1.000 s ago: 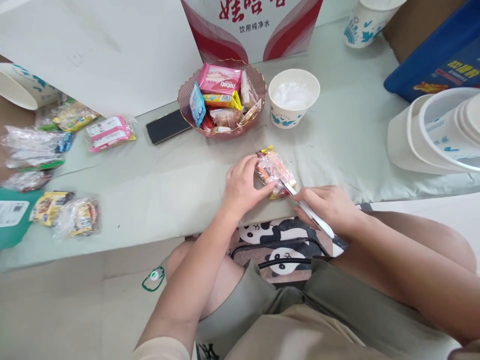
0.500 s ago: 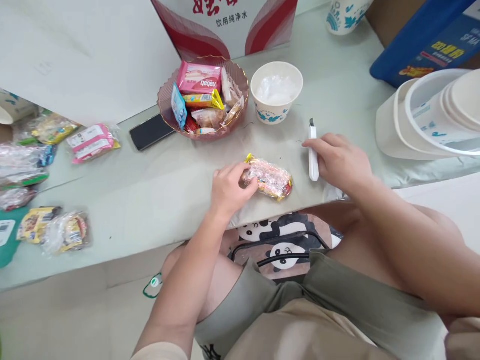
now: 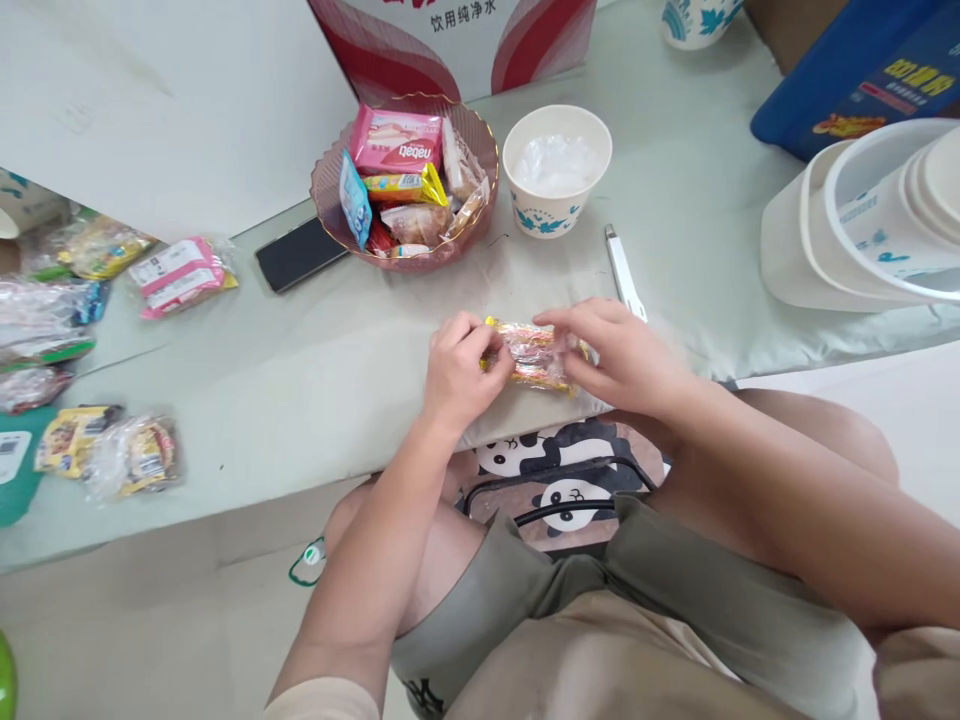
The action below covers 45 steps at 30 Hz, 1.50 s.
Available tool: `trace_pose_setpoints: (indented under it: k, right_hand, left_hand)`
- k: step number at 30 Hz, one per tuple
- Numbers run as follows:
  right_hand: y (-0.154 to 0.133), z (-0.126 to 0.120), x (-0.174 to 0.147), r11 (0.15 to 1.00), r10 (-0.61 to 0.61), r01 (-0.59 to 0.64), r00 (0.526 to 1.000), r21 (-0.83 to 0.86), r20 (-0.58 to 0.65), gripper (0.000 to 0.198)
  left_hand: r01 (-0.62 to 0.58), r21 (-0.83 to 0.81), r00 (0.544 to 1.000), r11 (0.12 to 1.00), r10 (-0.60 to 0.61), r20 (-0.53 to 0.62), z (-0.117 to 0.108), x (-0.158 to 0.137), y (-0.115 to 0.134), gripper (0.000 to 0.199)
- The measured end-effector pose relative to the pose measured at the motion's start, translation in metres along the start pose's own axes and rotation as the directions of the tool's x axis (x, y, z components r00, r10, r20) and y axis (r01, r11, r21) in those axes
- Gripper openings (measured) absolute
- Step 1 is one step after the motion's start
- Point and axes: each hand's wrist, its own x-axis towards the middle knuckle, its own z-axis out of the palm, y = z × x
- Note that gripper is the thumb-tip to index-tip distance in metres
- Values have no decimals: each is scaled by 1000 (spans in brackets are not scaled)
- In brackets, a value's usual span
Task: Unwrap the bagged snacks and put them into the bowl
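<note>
A small snack bundle in clear plastic wrap (image 3: 529, 345), yellow and pink beneath the shiny film, lies near the table's front edge. Its left end is pinched between the thumb and fingers of my left hand (image 3: 466, 360). Over the right end reaches my right hand (image 3: 611, 350), its forefinger and thumb apart and touching or nearly touching the film. A white utility knife (image 3: 624, 272) lies on the cloth just beyond my right hand, free of it. Part of the bundle is hidden under my fingers.
Behind the bundle stand a pink bowl (image 3: 324, 192) of wrapped snacks and a paper cup (image 3: 546, 215) with clear plastic inside. A phone (image 3: 300, 255) lies left of the bowl. Snack packs (image 3: 180, 275) lie at left; a white bin (image 3: 795, 235) holding cups stands right.
My right hand has let go of the utility knife and moved left to the bundle's right end. The knife now lies tilted on the table. My left hand keeps its pinch.
</note>
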Motion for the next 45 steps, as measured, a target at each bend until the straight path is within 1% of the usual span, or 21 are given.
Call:
trace_pose_setpoints:
  k: [3, 6, 9, 12, 14, 16, 20, 22, 24, 25, 26, 27, 28, 30, 31, 33, 35, 36, 38, 41, 45]
  right_hand:
    - [12, -19, -9, 999, -41, 41, 998, 5, -56, 23]
    - [26, -33, -21, 996, -39, 34, 998, -84, -57, 21]
    - [34, -34, -28, 978, 3, -4, 1000, -210, -5, 22]
    - [34, -30, -27, 966, 8, 4, 999, -260, 47, 23]
    - [33, -28, -24, 962, 4, 11, 999, -272, 52, 24]
    - [33, -28, -22, 959, 12, -2, 999, -284, 34, 24]
    - [41, -31, -23, 956, 43, -39, 999, -292, 7, 23]
    - [45, -33, -25, 962, 56, -54, 998, -269, -1, 22]
    - [48, -36, -27, 968, 66, -66, 998, -242, -7, 22]
    - [48, -37, -27, 970, 69, -70, 998, -234, -13, 23]
    - [47, -39, -28, 970, 77, -82, 997, -229, -30, 23]
    - [45, -41, -27, 968, 92, -105, 994, -229, -63, 23]
    - [42, -43, -27, 964, 111, -135, 987, -230, -114, 24]
    - [36, -43, -24, 960, 130, -177, 968, -217, -214, 22]
    - [33, -42, -22, 963, 120, -170, 965, -210, -232, 21]
    - [29, -36, -17, 969, 76, -116, 980, -216, -184, 30]
    - [28, -28, -12, 967, 57, -72, 996, -246, -70, 36]
    - [28, -24, -10, 962, 67, -72, 997, -264, -27, 32]
    - [27, -20, -6, 954, 97, -97, 995, -284, -12, 26]
    - [24, -21, -2, 960, 87, -119, 987, -255, -134, 25]
    - [17, -25, 0, 979, -3, -64, 945, -194, -326, 25]
  left_hand:
    - [94, 0, 993, 996, -93, -79, -2, 0, -4, 16]
    - [199, 15, 962, 980, -193, -191, -7, 1, -10, 18]
    - [185, -4, 952, 983, -180, -248, -11, 1, -12, 14]
    - [118, -69, 977, 991, -128, -169, -11, 2, -10, 16]
    - [157, -124, 981, 980, -169, -93, -11, 4, -10, 15]
    - [236, -211, 963, 949, -257, -79, -13, 6, -14, 9]
    - [348, -508, 871, 788, -472, -137, -25, 8, -27, 21]
    - [423, -650, 809, 631, -586, -42, -32, 6, -33, 26]
    - [532, -705, 733, 469, -672, 105, -39, 2, -38, 25]
    - [573, -699, 695, 428, -705, 139, -41, 0, -40, 24]
    - [587, -684, 672, 433, -732, 113, -43, -2, -43, 23]
    - [563, -666, 674, 489, -738, 28, -45, -3, -46, 22]
    - [500, -636, 707, 588, -701, -93, -46, -4, -49, 20]
    - [293, -497, 836, 817, -471, -281, -48, -4, -53, 24]
    - [189, -402, 902, 896, -320, -289, -47, -3, -53, 33]
    - [67, -246, 982, 967, -107, -155, -45, -1, -52, 42]
    - [80, -192, 995, 978, -89, -38, -40, 1, -49, 25]
    - [102, -211, 993, 972, -112, -36, -37, 3, -47, 18]
    - [108, -298, 984, 949, -145, -104, -33, 4, -45, 19]
    - [36, -393, 957, 919, -145, -252, -33, 5, -41, 25]
    - [18, -445, 922, 895, -187, -339, -36, 5, -36, 37]
